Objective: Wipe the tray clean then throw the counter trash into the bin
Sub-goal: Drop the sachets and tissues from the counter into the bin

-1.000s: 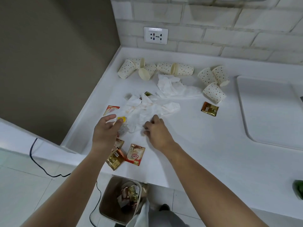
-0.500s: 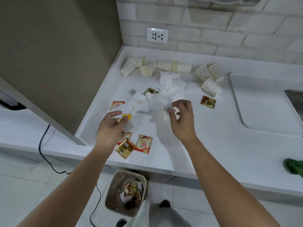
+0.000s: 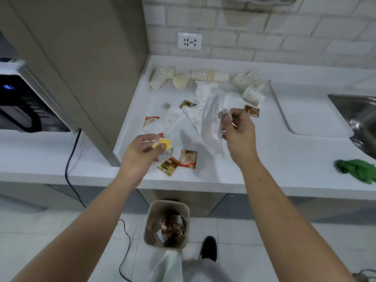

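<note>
My right hand [image 3: 237, 132] grips a crumpled white tissue [image 3: 211, 127] and holds it lifted above the counter [image 3: 254, 169]. My left hand [image 3: 140, 153] pinches a small yellow-lidded cup [image 3: 163, 143] near the counter's front left. Coffee-mix sachets [image 3: 188, 159] and gold wrappers [image 3: 167, 166] lie beside that hand. More tissues [image 3: 203, 91] and several dotted paper cups [image 3: 205, 75] lie toward the back. The white tray [image 3: 305, 110] lies at the right. The bin [image 3: 167, 210] stands on the floor below the counter edge, with wrappers inside.
A green cloth [image 3: 358, 171] lies at the counter's right front. A steel sink [image 3: 360, 119] is at the far right. A dark appliance [image 3: 26, 106] with a black cable [image 3: 70, 165] stands on the lower left counter. My shoe [image 3: 208, 248] is beside the bin.
My right hand gathered the tissue off the counter and lifted it up and to the right. My left hand kept the yellow cup. The view pulled back, showing more floor and the bin.
</note>
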A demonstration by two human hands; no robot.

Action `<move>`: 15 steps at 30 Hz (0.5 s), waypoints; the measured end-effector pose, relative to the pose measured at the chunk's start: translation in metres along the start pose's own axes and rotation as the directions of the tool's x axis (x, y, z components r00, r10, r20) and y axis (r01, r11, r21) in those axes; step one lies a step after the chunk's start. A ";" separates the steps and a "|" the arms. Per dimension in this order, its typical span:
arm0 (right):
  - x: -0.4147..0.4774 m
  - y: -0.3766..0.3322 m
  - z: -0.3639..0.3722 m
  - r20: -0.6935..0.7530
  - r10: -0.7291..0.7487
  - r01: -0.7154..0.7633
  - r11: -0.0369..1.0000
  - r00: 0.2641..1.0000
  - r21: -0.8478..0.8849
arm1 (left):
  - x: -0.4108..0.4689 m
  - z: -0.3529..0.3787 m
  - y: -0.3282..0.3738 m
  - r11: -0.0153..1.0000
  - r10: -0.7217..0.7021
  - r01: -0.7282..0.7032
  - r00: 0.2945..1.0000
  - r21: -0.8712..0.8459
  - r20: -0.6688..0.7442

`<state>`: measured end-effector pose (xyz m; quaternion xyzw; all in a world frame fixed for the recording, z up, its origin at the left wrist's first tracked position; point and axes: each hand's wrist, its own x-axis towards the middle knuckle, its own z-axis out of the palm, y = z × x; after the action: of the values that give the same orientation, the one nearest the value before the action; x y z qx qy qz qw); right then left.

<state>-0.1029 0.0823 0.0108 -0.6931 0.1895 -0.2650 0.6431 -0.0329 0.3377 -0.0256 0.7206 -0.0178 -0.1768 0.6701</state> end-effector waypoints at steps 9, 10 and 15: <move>-0.087 0.041 0.018 0.364 0.306 -0.314 0.949 0.879 -0.041 | -0.034 -0.035 -0.019 0.938 -0.298 0.203 0.887 0.281 0.353; -0.096 0.051 0.020 0.381 0.318 -0.314 0.946 0.868 -0.074 | -0.037 -0.038 -0.024 0.917 -0.347 0.232 0.864 0.325 0.364; -0.133 0.098 0.027 0.442 0.339 -0.233 0.932 0.830 -0.278 | -0.040 -0.046 -0.066 0.834 -0.492 0.349 0.821 0.427 0.290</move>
<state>-0.1838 0.1744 -0.1042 -0.7649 0.1523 0.0380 0.6247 -0.0712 0.3994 -0.0784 0.7653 -0.0197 -0.4553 0.4546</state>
